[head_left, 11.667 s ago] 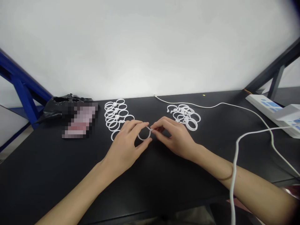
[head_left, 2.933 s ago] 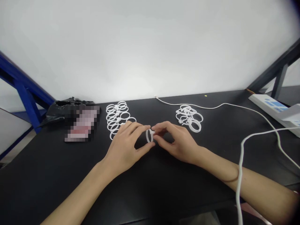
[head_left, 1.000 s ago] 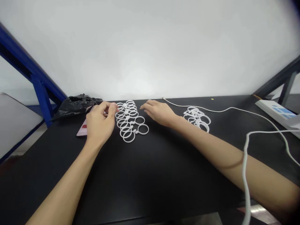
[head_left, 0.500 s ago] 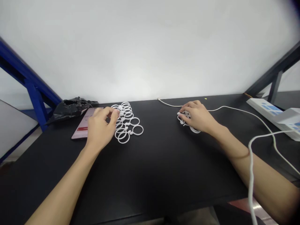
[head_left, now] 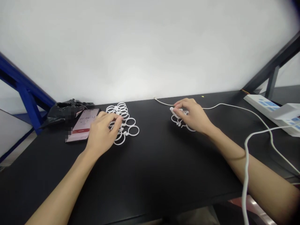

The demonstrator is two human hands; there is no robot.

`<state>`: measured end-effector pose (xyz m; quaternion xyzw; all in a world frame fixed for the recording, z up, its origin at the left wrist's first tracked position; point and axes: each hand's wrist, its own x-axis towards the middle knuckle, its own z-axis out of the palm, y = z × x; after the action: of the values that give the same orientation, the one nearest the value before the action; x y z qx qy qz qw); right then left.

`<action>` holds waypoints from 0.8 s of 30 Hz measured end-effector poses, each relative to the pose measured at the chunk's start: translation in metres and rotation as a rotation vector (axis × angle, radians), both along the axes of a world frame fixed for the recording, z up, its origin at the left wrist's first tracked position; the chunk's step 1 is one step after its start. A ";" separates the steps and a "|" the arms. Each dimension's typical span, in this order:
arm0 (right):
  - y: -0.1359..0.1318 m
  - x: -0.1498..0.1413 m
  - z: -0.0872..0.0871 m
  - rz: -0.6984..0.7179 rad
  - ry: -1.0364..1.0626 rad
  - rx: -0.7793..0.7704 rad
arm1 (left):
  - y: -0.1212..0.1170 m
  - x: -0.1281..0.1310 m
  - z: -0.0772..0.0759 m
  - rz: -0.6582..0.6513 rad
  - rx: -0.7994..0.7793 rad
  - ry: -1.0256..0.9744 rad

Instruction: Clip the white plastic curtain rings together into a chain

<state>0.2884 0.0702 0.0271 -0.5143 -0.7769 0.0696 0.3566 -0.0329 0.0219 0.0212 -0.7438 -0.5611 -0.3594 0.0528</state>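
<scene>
Two groups of white plastic rings lie on the black table (head_left: pixel 150 175). My left hand (head_left: pixel 103 132) rests, fingers loosely curled, over the near edge of the left group of rings (head_left: pixel 124 120). My right hand (head_left: pixel 193 117) lies on the right pile of rings (head_left: pixel 178 120), and its thumb and forefinger pinch one white ring at the pile's far left. Most of that pile is hidden under the hand.
A phone (head_left: pixel 82 125) with a lit timer screen lies left of the rings, beside a crumpled black bag (head_left: pixel 63 109). White cables (head_left: pixel 246 156) cross the table's right side, near a white power strip (head_left: pixel 269 107). A blue frame (head_left: pixel 25 97) stands at the left.
The ring I held in both hands was laid with the left group. My right hand moved across to the right pile and closed on a ring there. My left hand stayed by the left group.
</scene>
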 end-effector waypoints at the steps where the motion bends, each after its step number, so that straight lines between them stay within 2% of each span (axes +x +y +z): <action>1: -0.003 -0.003 0.003 0.010 0.073 -0.031 | -0.001 0.001 0.000 -0.012 0.002 0.006; 8: -0.018 -0.020 0.006 0.092 0.478 -0.265 | -0.006 0.019 -0.005 -0.148 0.031 0.064; 12: -0.030 -0.037 0.000 0.203 0.619 -0.282 | -0.018 0.040 -0.008 -0.214 -0.002 0.053; 18: -0.055 -0.064 -0.006 0.346 0.547 -0.216 | -0.037 0.069 -0.009 -0.232 -0.197 -0.041; 24: -0.062 -0.066 -0.007 0.400 0.473 -0.126 | -0.040 0.073 -0.002 -0.280 -0.327 -0.156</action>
<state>0.2219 0.0081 0.0197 -0.3418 -0.7524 0.3041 0.4740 0.0405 -0.0176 0.0192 -0.7830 -0.5054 -0.3240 -0.1624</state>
